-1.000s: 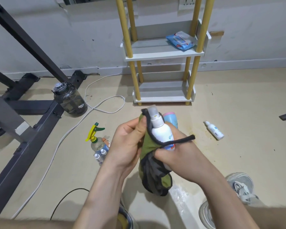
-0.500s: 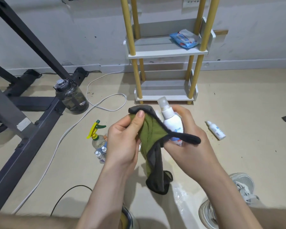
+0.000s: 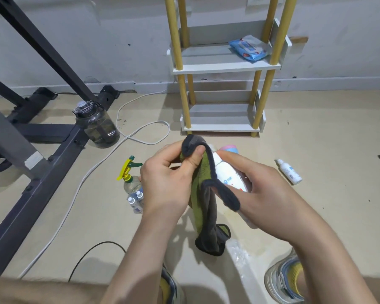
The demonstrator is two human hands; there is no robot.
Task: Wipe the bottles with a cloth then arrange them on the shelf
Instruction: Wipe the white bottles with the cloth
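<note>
My right hand [image 3: 259, 189] grips a white spray bottle [image 3: 227, 174] in mid-air, tilted with its top toward the shelf. My left hand [image 3: 169, 178] pinches a green cloth with a dark border [image 3: 203, 194] and holds its upper end over the bottle's cap, which is hidden; the cloth's tail hangs down. The white shelf with yellow posts [image 3: 226, 68] stands against the wall. On the floor lie a small white bottle [image 3: 289, 171], a spray bottle with a yellow-green trigger [image 3: 131, 174], several small vials [image 3: 135, 199] and a pink-capped blue bottle [image 3: 229, 148] behind my hands.
A blue wipes packet [image 3: 250, 48] lies on the shelf's upper tier. A dark water jug [image 3: 97, 125] stands beside a black metal frame [image 3: 46, 150] at left. A white cable [image 3: 92, 172] and a black cable [image 3: 90, 255] cross the floor. My shoes [image 3: 283, 279] are at the bottom.
The cloth's upper end has moved up over the bottle's cap, hiding it. The bottle has tilted further and both hands sit slightly lower in the view.
</note>
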